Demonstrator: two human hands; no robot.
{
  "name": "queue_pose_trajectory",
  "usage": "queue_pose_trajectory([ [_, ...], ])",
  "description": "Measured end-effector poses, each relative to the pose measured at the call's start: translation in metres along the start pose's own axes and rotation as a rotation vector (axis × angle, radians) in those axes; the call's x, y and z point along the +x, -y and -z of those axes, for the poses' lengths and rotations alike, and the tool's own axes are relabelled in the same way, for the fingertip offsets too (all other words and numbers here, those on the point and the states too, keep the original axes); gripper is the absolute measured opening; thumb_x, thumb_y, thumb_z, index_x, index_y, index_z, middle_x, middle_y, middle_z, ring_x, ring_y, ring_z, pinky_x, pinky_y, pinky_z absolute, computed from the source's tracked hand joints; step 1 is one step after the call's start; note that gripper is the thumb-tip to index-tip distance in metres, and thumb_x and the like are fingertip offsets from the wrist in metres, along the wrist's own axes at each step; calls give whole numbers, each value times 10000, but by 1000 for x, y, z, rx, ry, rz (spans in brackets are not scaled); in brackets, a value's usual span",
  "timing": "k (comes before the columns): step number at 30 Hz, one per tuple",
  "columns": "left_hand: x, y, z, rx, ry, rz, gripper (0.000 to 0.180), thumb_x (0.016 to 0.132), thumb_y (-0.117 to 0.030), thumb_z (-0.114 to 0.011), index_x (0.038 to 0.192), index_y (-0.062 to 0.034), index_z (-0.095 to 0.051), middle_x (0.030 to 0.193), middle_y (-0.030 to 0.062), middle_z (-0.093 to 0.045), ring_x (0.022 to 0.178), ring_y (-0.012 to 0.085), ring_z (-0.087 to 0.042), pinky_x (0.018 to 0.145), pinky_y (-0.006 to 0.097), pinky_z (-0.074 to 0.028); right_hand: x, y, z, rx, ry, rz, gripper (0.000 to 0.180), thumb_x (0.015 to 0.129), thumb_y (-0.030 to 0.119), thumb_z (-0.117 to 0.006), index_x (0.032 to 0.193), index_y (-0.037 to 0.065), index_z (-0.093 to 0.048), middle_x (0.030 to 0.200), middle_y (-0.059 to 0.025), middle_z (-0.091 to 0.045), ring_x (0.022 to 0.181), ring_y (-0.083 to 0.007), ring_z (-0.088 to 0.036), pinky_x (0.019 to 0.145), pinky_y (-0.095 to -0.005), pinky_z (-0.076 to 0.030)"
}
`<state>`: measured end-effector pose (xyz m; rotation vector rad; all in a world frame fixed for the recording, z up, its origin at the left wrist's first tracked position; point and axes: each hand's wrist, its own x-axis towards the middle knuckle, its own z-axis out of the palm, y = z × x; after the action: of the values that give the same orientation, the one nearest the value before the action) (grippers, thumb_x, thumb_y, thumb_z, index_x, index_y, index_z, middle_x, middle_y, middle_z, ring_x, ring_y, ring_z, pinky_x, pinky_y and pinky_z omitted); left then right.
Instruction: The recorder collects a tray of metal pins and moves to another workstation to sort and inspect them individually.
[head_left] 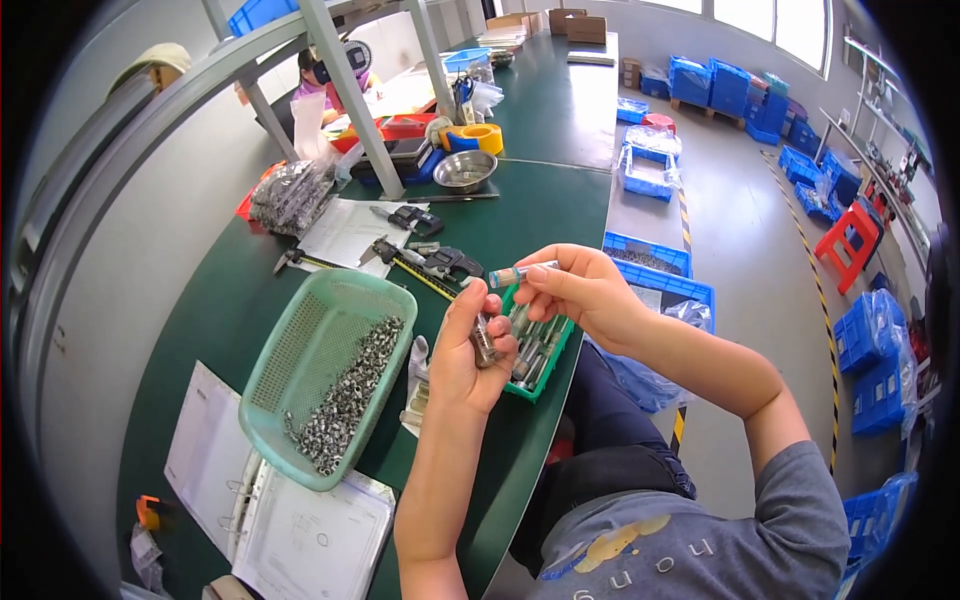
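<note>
My left hand (470,350) is closed around a short metal cylinder (485,342), partly covered by the fingers. Just above and to its right, my right hand (590,295) pinches a slim metal cylinder with a pinkish and teal band (508,276), its end pointing left. The two pieces are close but apart. Under the hands lies a green tray (533,392) of metal rods and cylinders. On the left stands a pale green perforated basket (262,395), with many small shiny metal rings (350,400) heaped toward its right side.
Digital calipers (455,263) lie beyond the basket, near a steel bowl (466,172) and yellow tape roll (480,138). An open ring binder (310,530) lies partly under the basket. A metal shelf post (350,100) rises at the back left. Blue crates (645,255) stand right of the table.
</note>
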<state>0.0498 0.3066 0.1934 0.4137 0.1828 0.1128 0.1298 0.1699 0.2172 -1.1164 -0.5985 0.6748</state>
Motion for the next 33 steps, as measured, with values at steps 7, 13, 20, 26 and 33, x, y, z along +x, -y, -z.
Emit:
queue_pose_trajectory([
  [7,1,-1,4,38,-46,-60,160,821,-191,-554,791,-53,-478,694,16,-511,523,77,-479,410,189,-407,3,-13,-4,-166,-43,-5,218,851,204,-503,867,-1,-575,675,-54,-584,562,-83,-524,538,-187,-407],
  [13,6,-1,8,97,-58,-61,138,807,-174,-571,849,-82,-478,703,12,-511,545,82,-491,435,205,-425,5,-26,3,-210,2,9,247,835,233,-536,821,-7,-590,653,-31,-566,535,-53,-500,484,-167,-399],
  [20,9,2,20,185,-87,-147,196,805,-223,-579,850,-69,-466,689,13,-510,551,84,-515,439,208,-440,12,-36,0,-317,32,9,239,826,214,-551,797,-20,-590,625,-16,-558,538,-43,-497,469,-174,-407],
  [26,18,1,17,229,-59,-130,195,808,-287,-563,752,-108,-511,614,-16,-518,521,71,-506,423,192,-422,39,-17,-1,-842,178,182,283,818,252,-526,676,23,-612,561,-50,-572,485,-121,-515,463,-264,-396],
  [33,20,-20,33,131,90,-220,138,815,-203,-561,798,-68,-535,672,17,-555,543,75,-519,423,186,-420,64,-13,-17,-836,437,194,243,843,197,-502,705,14,-582,552,-25,-529,468,-74,-440,442,-242,-360],
])
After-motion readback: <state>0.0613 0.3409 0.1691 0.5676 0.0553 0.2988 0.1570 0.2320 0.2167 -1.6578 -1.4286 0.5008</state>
